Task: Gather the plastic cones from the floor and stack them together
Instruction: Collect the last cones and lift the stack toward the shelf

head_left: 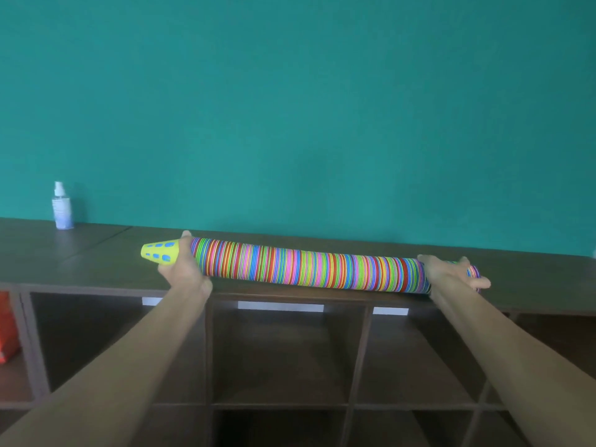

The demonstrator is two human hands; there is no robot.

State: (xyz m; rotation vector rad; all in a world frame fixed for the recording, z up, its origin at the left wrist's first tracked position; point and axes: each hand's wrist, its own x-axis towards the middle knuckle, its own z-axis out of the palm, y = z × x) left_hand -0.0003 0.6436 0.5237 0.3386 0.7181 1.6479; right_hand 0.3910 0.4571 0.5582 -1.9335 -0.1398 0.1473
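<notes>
The stack of plastic cones (309, 264) lies on its side along the top of the dark wooden shelf unit (96, 262), a long tube of many thin coloured rims running between my two hands. Far out to the left of my left hand, a spray bottle (61, 206) stands upright on the shelf top against the teal wall (296, 108). Just left of that hand, the yellow end cone (160, 252) with blue holes pokes out as the stack's narrow tip. My left hand (183, 264) wraps around the stack right where that tip meets the striped rims, fingers curled over the far side. From there the stack stretches rightward to my right hand (451, 271), which cups the wide end, palm against it and fingers spread fairly straight. Below both hands are the shelf's open cubbies (280, 353).
</notes>
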